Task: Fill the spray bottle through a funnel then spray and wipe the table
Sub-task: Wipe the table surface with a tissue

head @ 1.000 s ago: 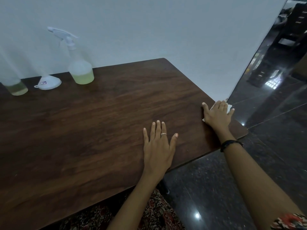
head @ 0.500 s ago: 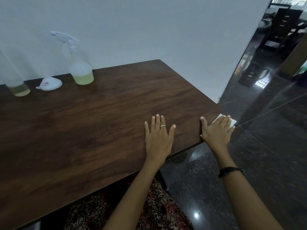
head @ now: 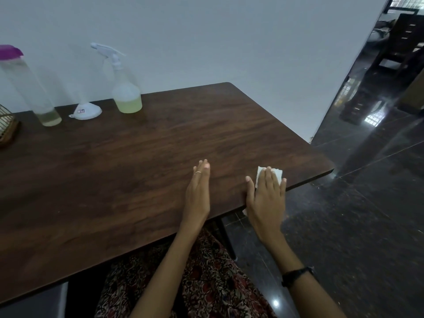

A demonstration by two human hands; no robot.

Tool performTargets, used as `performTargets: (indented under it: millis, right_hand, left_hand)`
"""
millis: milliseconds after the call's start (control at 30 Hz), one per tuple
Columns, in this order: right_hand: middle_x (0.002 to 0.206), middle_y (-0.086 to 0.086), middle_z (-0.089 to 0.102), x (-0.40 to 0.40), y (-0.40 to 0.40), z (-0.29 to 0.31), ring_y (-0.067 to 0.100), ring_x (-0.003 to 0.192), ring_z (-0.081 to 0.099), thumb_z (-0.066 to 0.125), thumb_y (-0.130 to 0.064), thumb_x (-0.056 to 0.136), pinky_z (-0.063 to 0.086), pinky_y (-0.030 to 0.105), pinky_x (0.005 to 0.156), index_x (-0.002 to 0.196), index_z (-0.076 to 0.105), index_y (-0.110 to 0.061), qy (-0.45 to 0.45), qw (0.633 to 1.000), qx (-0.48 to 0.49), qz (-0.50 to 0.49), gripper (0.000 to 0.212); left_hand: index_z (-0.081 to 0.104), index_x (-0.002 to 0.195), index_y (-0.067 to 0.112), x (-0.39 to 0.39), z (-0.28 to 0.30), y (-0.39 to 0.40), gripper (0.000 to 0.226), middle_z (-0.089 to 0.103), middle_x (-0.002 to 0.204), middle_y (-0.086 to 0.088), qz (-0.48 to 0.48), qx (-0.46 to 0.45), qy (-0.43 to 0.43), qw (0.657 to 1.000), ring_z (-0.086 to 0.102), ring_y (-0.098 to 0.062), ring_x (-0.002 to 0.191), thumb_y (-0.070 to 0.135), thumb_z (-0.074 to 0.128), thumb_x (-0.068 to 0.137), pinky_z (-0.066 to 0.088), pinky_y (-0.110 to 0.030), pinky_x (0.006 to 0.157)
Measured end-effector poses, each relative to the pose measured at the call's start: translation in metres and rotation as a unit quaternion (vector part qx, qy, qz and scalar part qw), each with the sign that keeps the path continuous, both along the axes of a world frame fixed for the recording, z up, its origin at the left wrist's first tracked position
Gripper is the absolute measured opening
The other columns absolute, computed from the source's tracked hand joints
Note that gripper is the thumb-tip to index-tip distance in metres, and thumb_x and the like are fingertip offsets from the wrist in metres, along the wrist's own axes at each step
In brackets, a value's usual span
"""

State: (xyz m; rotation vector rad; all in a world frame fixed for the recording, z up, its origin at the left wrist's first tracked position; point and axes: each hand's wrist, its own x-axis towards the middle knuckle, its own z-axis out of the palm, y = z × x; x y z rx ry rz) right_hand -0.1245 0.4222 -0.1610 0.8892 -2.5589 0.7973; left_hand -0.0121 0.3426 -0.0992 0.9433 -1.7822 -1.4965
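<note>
Both hands lie flat at the table's (head: 137, 171) near right edge, the right one on a white cloth (head: 275, 174).

The right hand (head: 267, 198) presses the cloth with straight fingers, its heel past the edge; the left hand (head: 198, 193), fingers straight and together, seems to rest on the bare wood just beside it. Far left by the wall stand a bottle (head: 29, 88) with a purple cap, the spray bottle (head: 125, 92) part full of yellowish liquid, and between them the upturned funnel (head: 86, 110).
</note>
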Motion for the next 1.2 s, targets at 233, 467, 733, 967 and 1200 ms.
performTargets:
  millis: [233, 467, 733, 967, 1200]
  right_hand:
    - [0.121, 0.01, 0.065, 0.042, -0.011, -0.004, 0.018, 0.116, 0.06, 0.017, -0.047, 0.101, 0.03, 0.029, 0.108, 0.115, 0.066, -0.004, 0.072, 0.993, -0.049, 0.084, 0.067]
    - [0.102, -0.001, 0.073, 0.069, -0.02, -0.004, 0.006, 0.099, 0.067, 0.029, -0.035, 0.102, 0.043, 0.02, 0.096, 0.098, 0.074, -0.014, 0.107, 0.971, -0.151, 0.151, 0.05]
    - [0.073, -0.006, 0.074, 0.099, -0.002, 0.041, -0.001, 0.062, 0.058, 0.033, -0.043, 0.099, 0.036, 0.002, 0.063, 0.09, 0.076, -0.026, -0.192, 0.955, -0.136, 0.179, 0.047]
    - [0.087, -0.002, 0.075, 0.101, 0.011, 0.061, 0.006, 0.084, 0.068, 0.025, -0.055, 0.096, 0.045, 0.015, 0.074, 0.087, 0.077, -0.017, -0.497, 0.822, -0.21, 0.181, 0.065]
    - [0.115, 0.022, 0.062, 0.096, 0.005, 0.087, 0.027, 0.081, 0.064, 0.037, -0.055, 0.093, 0.049, 0.031, 0.058, 0.128, 0.046, 0.001, -0.796, 0.524, -0.297, 0.057, 0.066]
  left_hand:
    - [0.043, 0.138, 0.017, 0.03, 0.005, 0.004, 0.046, 0.037, 0.147, 0.007, 0.043, 0.023, 0.033, 0.998, 0.027, 0.006, 0.129, 0.036, 0.025, 0.1, 0.018, -0.013, 0.105]
    - [0.047, 0.135, 0.018, 0.04, -0.001, 0.004, 0.045, 0.04, 0.145, 0.006, 0.058, 0.029, 0.046, 0.997, 0.029, 0.008, 0.121, 0.038, 0.027, 0.1, 0.021, -0.015, 0.105]
    - [0.048, 0.133, 0.021, 0.06, -0.004, 0.008, 0.048, 0.04, 0.145, 0.007, 0.07, 0.033, 0.046, 0.996, 0.031, 0.001, 0.13, 0.044, 0.026, 0.098, 0.021, -0.02, 0.108]
    - [0.05, 0.13, 0.027, 0.083, -0.007, 0.014, 0.053, 0.04, 0.145, 0.007, 0.08, 0.029, 0.038, 0.996, 0.032, 0.0, 0.129, 0.055, 0.024, 0.094, 0.021, -0.026, 0.112]
    - [0.052, 0.129, 0.02, 0.076, 0.011, 0.007, 0.052, 0.047, 0.141, 0.002, 0.062, 0.034, 0.055, 0.996, 0.042, -0.007, 0.128, 0.049, 0.026, 0.096, 0.034, -0.02, 0.103]
